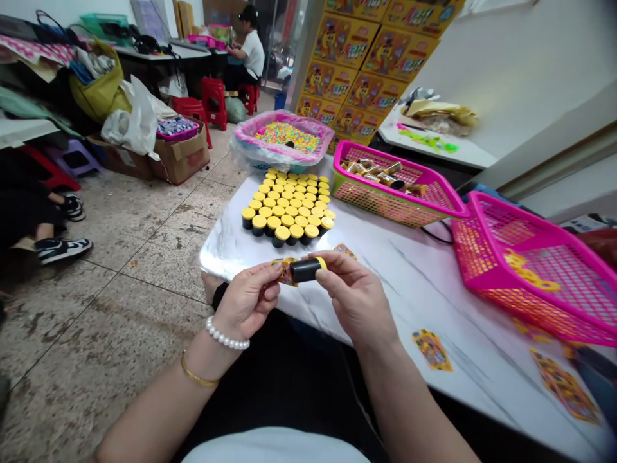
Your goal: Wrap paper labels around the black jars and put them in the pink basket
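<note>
Between my hands, above the table's near edge, a small black tube with a yellow cap (305, 270) lies sideways. My right hand (359, 292) pinches its capped end between thumb and fingers. My left hand (249, 297) grips a colourful printed sticker (286, 272), whose other side meets the tube's black end. Just beyond stand many black tubes with yellow caps (288, 211), packed upright in rows. More printed stickers (432, 350) lie on the table right of my right hand, and one (344, 250) lies partly behind it.
A pink basket (400, 193) holds gold and black tubes; another pink basket (525, 276) at right contains yellow pieces. A plastic-lined basin (245, 138) holds colourful beads. Yellow cartons (344, 83) are stacked behind. A person (250, 51) sits far back; another's shoes (62, 249) show at left.
</note>
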`<state>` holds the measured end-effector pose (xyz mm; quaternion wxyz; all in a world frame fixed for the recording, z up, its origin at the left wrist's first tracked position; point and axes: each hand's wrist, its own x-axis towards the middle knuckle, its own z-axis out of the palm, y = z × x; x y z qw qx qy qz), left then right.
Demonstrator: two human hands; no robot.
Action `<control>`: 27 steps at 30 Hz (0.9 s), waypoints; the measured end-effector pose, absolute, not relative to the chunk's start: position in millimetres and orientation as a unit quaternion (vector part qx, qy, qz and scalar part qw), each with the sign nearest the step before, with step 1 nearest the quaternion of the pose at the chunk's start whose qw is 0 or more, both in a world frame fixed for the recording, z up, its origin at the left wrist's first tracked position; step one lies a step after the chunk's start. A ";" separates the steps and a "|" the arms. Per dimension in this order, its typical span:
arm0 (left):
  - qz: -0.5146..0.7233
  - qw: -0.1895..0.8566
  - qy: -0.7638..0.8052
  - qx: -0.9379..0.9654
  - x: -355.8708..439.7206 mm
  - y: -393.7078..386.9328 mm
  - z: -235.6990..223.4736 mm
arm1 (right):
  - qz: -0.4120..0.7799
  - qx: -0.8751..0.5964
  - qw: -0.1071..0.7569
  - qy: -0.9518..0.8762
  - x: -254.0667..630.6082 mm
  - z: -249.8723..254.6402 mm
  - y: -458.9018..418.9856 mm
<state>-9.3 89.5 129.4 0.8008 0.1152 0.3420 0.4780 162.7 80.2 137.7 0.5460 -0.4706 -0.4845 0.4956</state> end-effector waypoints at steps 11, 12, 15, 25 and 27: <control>0.477 0.793 0.351 0.144 -10.8 90.8 121.3 | 0.490 -0.513 0.541 -0.451 157.0 139.5 80.8; 0.476 0.791 0.355 0.147 -9.9 90.8 120.8 | 0.504 -0.511 0.548 -0.430 156.9 139.3 81.1; 0.480 0.796 0.344 0.134 -6.9 91.1 121.2 | 0.548 -0.491 0.563 -0.376 156.3 136.8 82.4; 0.492 0.780 0.355 0.151 -4.1 89.2 118.6 | 0.452 -0.524 0.548 -0.470 145.2 135.1 72.1; 0.498 0.767 0.369 0.166 -3.9 87.2 116.8 | 0.433 -0.514 0.545 -0.500 143.9 134.5 69.5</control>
